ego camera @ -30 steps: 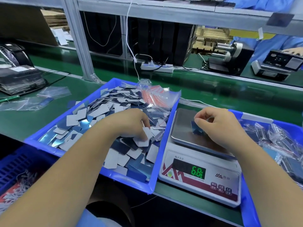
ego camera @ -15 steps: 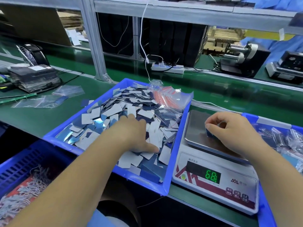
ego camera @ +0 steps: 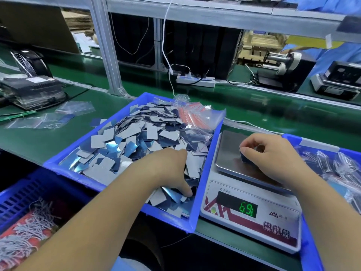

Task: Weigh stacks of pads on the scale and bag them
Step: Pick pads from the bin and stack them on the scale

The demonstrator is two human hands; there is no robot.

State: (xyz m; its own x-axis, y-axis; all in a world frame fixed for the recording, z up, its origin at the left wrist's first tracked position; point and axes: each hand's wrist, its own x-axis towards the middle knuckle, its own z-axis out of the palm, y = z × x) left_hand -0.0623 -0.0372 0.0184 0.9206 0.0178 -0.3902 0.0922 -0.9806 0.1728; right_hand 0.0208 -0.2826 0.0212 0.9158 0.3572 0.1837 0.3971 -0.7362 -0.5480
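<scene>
Sitting on the scale [ego camera: 230, 151] pan, a small stack [ego camera: 243, 157], pinched by the right hand [ego camera: 273, 155]; readout 6.9. Thin, light, likely slick pads; best gripped across the edges. At 9 o'clock, left hand [ego camera: 172, 169] digs, fingers curled, into loose pads [ego camera: 136, 137] in the bin [ego camera: 64, 165]. Bags [ego camera: 332, 165] at 3.

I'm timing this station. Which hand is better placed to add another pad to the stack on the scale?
Left. The left hand is already down among the loose pads in the blue tray, while the right hand grips the stack on the scale.
</scene>
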